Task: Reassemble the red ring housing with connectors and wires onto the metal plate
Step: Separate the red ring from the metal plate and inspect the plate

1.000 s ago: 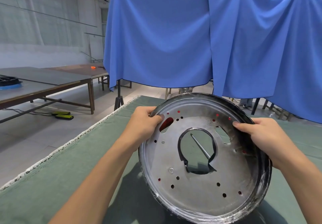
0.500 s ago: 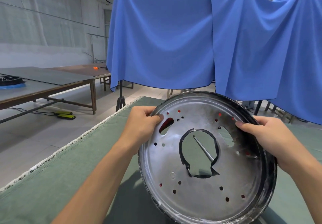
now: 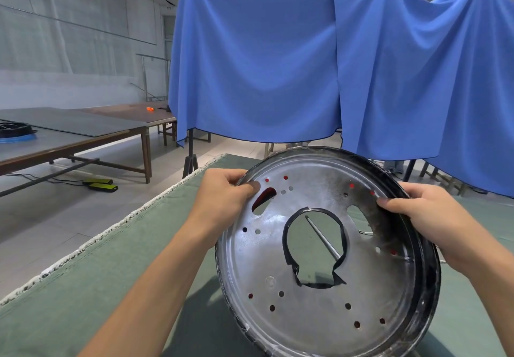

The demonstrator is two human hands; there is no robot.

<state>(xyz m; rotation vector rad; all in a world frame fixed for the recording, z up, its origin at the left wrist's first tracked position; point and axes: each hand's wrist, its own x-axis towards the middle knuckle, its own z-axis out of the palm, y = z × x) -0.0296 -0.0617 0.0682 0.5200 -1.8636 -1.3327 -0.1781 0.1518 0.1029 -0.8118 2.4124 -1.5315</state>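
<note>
I've got the metal plate [image 3: 328, 253] tilted up over the bench [image 3: 83, 295]; left hand [image 3: 222, 198] & right hand [image 3: 434, 217] fingers clamped on its upper rim, bench edge well left.

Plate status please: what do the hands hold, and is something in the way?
Left hand and right hand grip the plate rim, tilted up. Red shows through holes. Rod behind centre opening.

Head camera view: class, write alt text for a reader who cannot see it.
Two bare hands, left hand and right hand, grip a round perforated metal plate by its upper rim, tilted above a green cloth-covered table. Blue fabric hangs behind.
</note>
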